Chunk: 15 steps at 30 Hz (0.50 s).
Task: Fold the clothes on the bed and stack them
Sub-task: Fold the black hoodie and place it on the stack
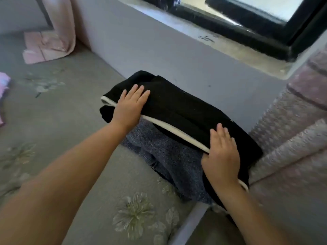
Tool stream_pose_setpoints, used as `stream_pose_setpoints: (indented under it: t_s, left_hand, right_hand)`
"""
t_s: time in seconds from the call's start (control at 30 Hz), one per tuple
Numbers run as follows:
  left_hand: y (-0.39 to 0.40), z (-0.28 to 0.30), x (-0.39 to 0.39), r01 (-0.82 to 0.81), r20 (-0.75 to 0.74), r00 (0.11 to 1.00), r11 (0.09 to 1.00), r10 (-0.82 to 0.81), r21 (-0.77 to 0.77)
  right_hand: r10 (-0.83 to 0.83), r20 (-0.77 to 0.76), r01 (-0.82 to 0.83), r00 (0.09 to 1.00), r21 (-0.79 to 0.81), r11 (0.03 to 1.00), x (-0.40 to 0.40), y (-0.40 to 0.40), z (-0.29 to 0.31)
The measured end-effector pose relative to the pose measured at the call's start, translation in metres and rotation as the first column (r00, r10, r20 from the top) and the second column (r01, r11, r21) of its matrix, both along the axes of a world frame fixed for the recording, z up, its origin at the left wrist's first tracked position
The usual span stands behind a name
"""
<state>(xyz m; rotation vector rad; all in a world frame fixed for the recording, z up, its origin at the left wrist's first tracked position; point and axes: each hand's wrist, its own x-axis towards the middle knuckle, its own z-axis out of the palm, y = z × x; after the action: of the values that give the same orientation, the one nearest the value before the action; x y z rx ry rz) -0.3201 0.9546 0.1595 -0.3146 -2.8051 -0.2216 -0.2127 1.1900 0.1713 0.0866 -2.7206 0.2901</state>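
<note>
Both hands are laid flat, fingers straight and together, on a folded black garment [177, 110]. By the left hand [130, 106] its far left end is pressed; by the right hand [221, 156] its near right end is pressed, the thumb being tucked at the white trim [159, 125] that runs along the near edge of the garment between the two hands. Nothing is gripped by either hand.

Under and around the hands the grey bedsheet [70, 121] is spread, printed with pale flowers. Beyond the fingertips a grey wall [159, 50] is seen, topped by a window ledge and a black window frame [247, 29]. To the right of the right hand a quilted mauve headboard [300, 121] is found, touched by the black garment's right end. Directly beneath the black garment, and showing between the two forearms, a folded blue-grey knitted garment [168, 156] is stacked on the bed. Well beyond the left hand, at the far left, a pink curtain [60, 23] is hung, with a pale pink folded cloth [40, 48] lying at its foot. At the left edge, a pink and lilac cloth [3, 85] is partly visible.
</note>
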Motion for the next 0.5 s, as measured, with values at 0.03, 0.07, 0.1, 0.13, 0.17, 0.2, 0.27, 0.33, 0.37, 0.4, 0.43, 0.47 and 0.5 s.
stream_pose_setpoints:
  t_s: [0.03, 0.07, 0.1, 0.13, 0.17, 0.2, 0.27, 0.33, 0.37, 0.4, 0.43, 0.47, 0.5]
  left_hand:
    - [0.002, -0.015, -0.012, -0.047, 0.081, 0.995, 0.997, 0.052, -0.058]
    - [0.003, -0.034, -0.020, -0.071, 0.173, 0.980, 0.989, 0.094, -0.133]
    - [0.003, -0.054, -0.025, -0.056, 0.269, 0.957, 0.978, 0.110, -0.203]
    - [0.005, -0.075, -0.026, 0.005, 0.369, 0.925, 0.968, 0.090, -0.250]
    - [0.008, -0.097, -0.025, 0.102, 0.468, 0.883, 0.958, 0.036, -0.267]
    - [0.012, -0.119, -0.024, 0.204, 0.546, 0.837, 0.945, -0.034, -0.255]
    - [0.023, -0.156, -0.022, 0.330, 0.611, 0.774, 0.930, -0.168, -0.162]
    - [0.037, -0.186, -0.021, 0.303, 0.583, 0.783, 0.952, -0.219, -0.050]
    - [0.044, -0.198, -0.022, 0.279, 0.570, 0.793, 0.960, -0.215, -0.026]
    - [0.051, -0.209, -0.021, 0.254, 0.567, 0.800, 0.967, -0.197, -0.021]
    - [0.058, -0.219, -0.020, 0.231, 0.573, 0.801, 0.973, -0.174, -0.027]
    - [0.063, -0.229, -0.018, 0.209, 0.582, 0.799, 0.977, -0.148, -0.040]
    - [0.067, -0.237, -0.017, 0.191, 0.587, 0.800, 0.980, -0.122, -0.057]
  right_hand:
    - [-0.001, 0.050, -0.001, 0.999, 0.056, 0.998, -0.007, -0.004, -0.019]
    - [-0.004, 0.163, -0.013, 0.987, 0.104, 0.995, -0.013, -0.011, -0.041]
    - [-0.030, 0.325, -0.022, 0.945, 0.153, 0.988, -0.017, -0.017, -0.063]
    - [-0.061, 0.513, -0.033, 0.856, 0.172, 0.985, -0.019, -0.022, -0.089]
    - [-0.077, 0.630, -0.047, 0.773, 0.178, 0.983, -0.021, -0.023, -0.119]
    - [-0.086, 0.713, -0.065, 0.696, 0.181, 0.981, -0.022, -0.022, -0.145]
    - [-0.052, 0.747, -0.110, 0.663, 0.166, 0.980, -0.024, -0.016, -0.178]
    - [0.013, 0.642, -0.149, 0.766, 0.159, 0.976, -0.031, -0.005, -0.199]
    - [0.048, 0.577, -0.161, 0.815, 0.146, 0.976, -0.036, 0.001, -0.209]
    - [0.070, 0.562, -0.168, 0.824, 0.124, 0.978, -0.040, 0.007, -0.217]
    - [0.065, 0.586, -0.168, 0.807, 0.123, 0.978, -0.043, 0.013, -0.225]
    - [0.057, 0.615, -0.179, 0.787, 0.139, 0.974, -0.044, 0.018, -0.236]
    - [0.045, 0.646, -0.186, 0.762, 0.152, 0.971, -0.045, 0.023, -0.246]
